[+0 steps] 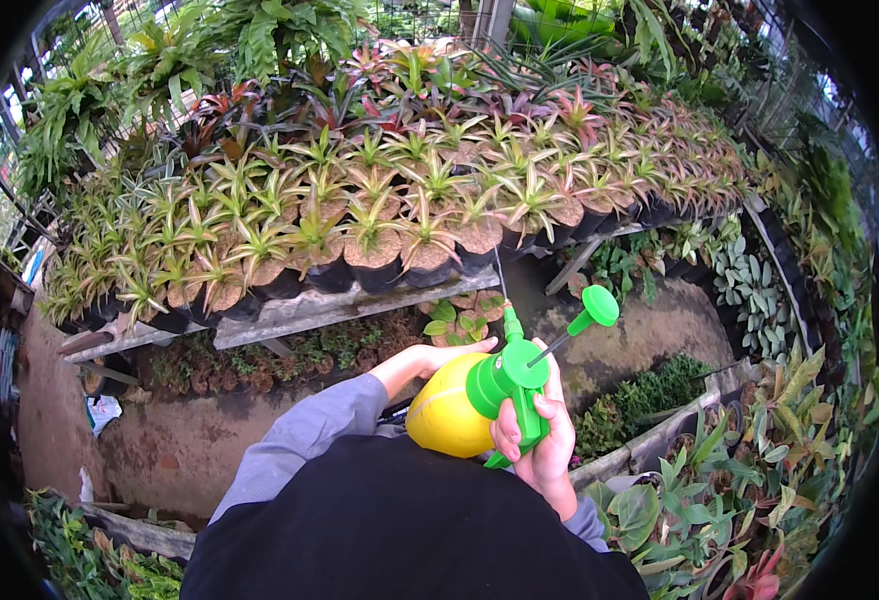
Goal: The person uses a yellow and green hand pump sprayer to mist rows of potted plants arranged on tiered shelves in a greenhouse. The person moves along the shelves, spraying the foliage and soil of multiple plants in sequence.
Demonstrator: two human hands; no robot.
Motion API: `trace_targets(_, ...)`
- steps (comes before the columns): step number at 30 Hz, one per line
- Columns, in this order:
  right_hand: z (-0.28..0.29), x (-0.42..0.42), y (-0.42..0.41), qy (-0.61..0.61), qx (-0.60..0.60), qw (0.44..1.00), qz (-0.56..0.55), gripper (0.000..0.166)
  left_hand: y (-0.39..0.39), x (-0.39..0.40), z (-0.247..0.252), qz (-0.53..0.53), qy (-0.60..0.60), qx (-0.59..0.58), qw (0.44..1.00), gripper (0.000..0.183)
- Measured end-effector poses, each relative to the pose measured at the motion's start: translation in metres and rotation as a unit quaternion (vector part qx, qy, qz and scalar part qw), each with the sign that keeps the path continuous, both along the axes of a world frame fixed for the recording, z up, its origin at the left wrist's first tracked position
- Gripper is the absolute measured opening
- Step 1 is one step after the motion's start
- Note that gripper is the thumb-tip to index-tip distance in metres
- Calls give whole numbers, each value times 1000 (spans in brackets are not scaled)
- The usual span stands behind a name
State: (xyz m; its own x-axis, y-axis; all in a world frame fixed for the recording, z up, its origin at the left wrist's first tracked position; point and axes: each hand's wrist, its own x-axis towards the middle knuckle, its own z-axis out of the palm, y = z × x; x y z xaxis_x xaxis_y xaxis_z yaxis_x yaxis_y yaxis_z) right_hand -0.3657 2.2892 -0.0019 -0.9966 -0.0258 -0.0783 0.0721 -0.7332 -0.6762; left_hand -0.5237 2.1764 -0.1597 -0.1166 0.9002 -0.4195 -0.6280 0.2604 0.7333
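A hand-pump pressure sprayer with a yellow bottle (447, 409) and green head (526, 364) is held tilted in front of my chest. My right hand (541, 442) grips its green trigger handle (531, 424). My left hand (443, 358) supports the far side of the bottle, its fingers partly hidden behind it. The pump rod is drawn out, with its round green knob (601, 305) raised. The green nozzle (512, 322) faces the potted bromeliads (364, 214). A thin pale line runs from its tip towards them; I cannot tell whether it is a wand or liquid.
Black pots (377, 274) line the front edge of a raised bench (357, 304). Below stand more potted plants (469, 319). Leafy plants (709, 487) crowd my right behind a low ledge (612, 461). A concrete path (177, 442) runs to the left. Ferns (259, 34) hang at the back.
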Motion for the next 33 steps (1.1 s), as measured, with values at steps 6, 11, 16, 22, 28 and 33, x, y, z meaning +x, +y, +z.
trace_targets(6,4,-1,-7,-28,11,999,-24,67,-3,4,3,0,-14,-22,1000,72)
trace_targets(11,0,2,-3,-14,12,1000,4,68,-3,6,-7,14,11,-2,1000,71)
trace_targets(16,5,0,-7,-18,36,999,12,70,-13,9,7,18,-18,-21,999,70)
trace_targets(22,4,-1,-9,-20,27,999,28,70,-22,15,16,56,34,-7,998,70)
trace_targets(28,-1,-1,-10,-27,17,999,25,69,-23,14,-6,46,-10,2,999,68)
trace_targets(33,-10,-6,-8,-30,1,1000,9,66,-20,18,-1,62,38,18,997,66)
